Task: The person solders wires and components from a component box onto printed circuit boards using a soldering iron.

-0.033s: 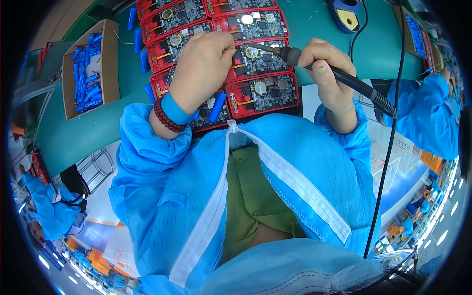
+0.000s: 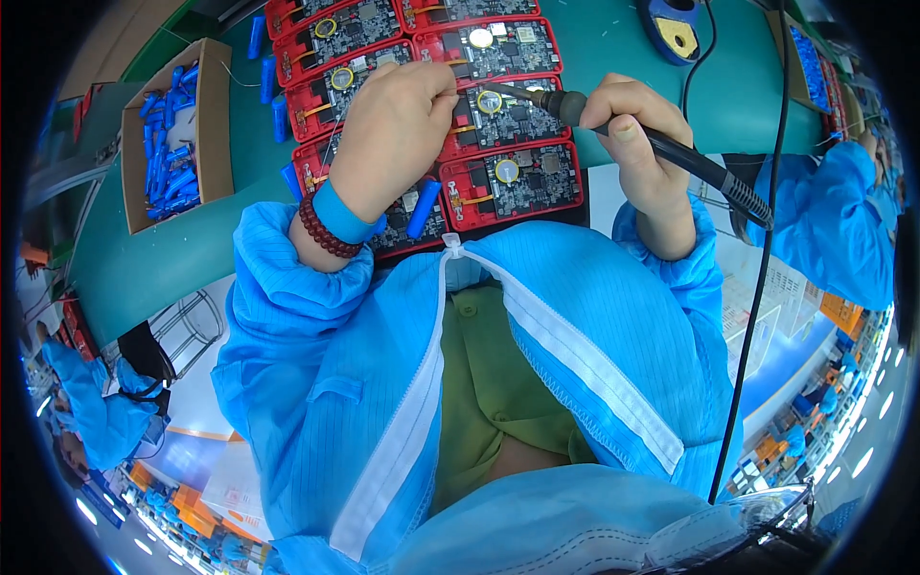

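Observation:
My right hand (image 2: 647, 153) grips the black handle of a soldering iron (image 2: 704, 171). The iron's metal tip points left, over a red-cased circuit board (image 2: 522, 120) with a round coin cell. My left hand (image 2: 395, 129) is closed in a pinch beside the tip, above the edges of the red cases; its fingertips hide what they hold, if anything. Close to my left wrist, a blue cylindrical cell (image 2: 424, 209) lies on one board. Another red-cased board (image 2: 522, 187) sits just nearer to me, and more of them stand in two columns farther off.
An open cardboard box (image 2: 216, 144) full of blue cells stands at the left on the green bench (image 2: 105, 278). Several loose blue cells (image 2: 267, 81) lie beside the boards. A blue stand with a yellow sponge (image 2: 680, 40) is at the far right. A black cable (image 2: 764, 268) hangs down the right side.

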`<state>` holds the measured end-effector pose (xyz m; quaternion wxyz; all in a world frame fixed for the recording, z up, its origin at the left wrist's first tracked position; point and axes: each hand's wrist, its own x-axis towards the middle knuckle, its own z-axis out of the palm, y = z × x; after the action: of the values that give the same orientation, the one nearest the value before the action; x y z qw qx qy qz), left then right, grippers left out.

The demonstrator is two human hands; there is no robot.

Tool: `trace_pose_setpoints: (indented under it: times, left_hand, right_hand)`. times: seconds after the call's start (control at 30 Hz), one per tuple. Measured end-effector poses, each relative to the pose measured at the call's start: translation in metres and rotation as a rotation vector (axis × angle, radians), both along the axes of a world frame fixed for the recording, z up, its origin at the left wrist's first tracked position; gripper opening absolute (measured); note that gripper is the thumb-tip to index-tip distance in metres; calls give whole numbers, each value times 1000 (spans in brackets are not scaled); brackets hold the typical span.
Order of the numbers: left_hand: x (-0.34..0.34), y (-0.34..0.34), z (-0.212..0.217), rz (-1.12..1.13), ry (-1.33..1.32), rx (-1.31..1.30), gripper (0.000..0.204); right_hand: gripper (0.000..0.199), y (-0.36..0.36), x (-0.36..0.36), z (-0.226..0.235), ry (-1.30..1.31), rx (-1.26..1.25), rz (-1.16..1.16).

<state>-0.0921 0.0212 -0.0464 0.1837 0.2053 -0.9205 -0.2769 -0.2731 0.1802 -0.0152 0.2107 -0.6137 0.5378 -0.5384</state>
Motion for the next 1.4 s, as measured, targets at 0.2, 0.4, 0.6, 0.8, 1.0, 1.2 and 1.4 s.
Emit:
trace_pose_setpoints:
  times: [0.2, 0.4, 0.6, 0.8, 1.0, 1.2, 1.4]
  left_hand:
    - [-1, 2, 1, 62, 103, 50, 9]
    - [0, 1, -1, 15, 67, -12, 10]
    - [0, 1, 0, 3, 39, -21, 9]
    - [1, 1, 0, -6, 37, -56, 8]
    - [1, 0, -1, -11, 21, -13, 6]
    - [0, 1, -2, -11, 52, -51, 8]
    - [0, 2, -4, 2, 52, -58, 8]
  right_hand:
    - [20, 1, -1, 0, -3, 4, -6]
    - [19, 1, -2, -1, 12, 8, 13]
    - [19, -1, -2, -1, 46, 32, 47]
    - [18, -5, -1, -4, 59, 28, 61]
    - [19, -6, -1, -6, 75, 26, 60]
    - [20, -7, 0, -7, 74, 24, 65]
    - [19, -4, 1, -5, 70, 20, 71]
